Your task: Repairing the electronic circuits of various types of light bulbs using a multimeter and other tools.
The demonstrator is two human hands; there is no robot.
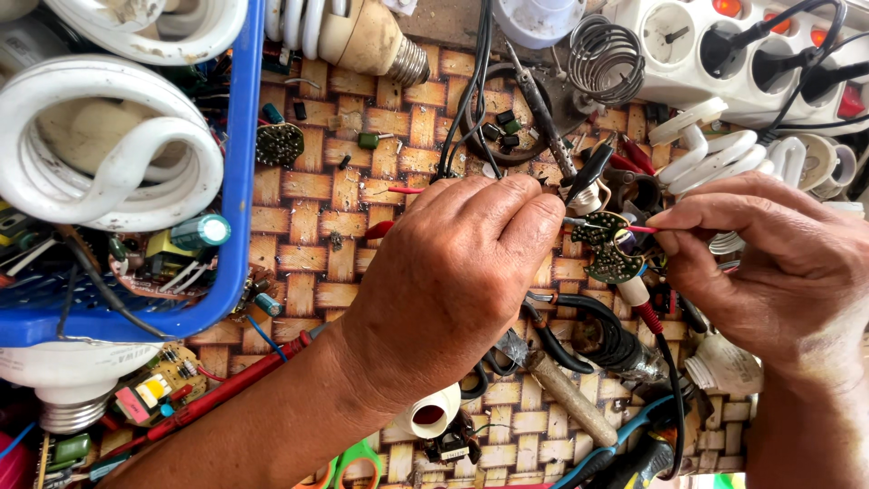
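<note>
Across the woven bamboo mat [308,226], largest first: blue plastic basket [237,181] at left, holding spiral lamp tubes [100,154] and a stripped ballast board with a teal capacitor [201,231]. White power strip [724,54] at top right, black plugs seated.

Left hand [453,272]: back toward camera, fingers curled downward near the small board; what they pinch is hidden, so cannot tell its hold. Right hand [778,263]: thumb and forefinger pinched on a thin red lead [641,229].

Red multimeter probe [217,389] lies idle along the left forearm. Cylindrical soldering-iron handle [570,398] rests below the hands.

Small scalloped circuit board [611,246]: sits between the two hands, just off the left fingertips, raised over the mat and clutter. Red lead runs roughly horizontally from the right fingertips leftward to the board's upper edge. The left fingertips are the nearer to the board; the right hand meets it only through the lead.
</note>
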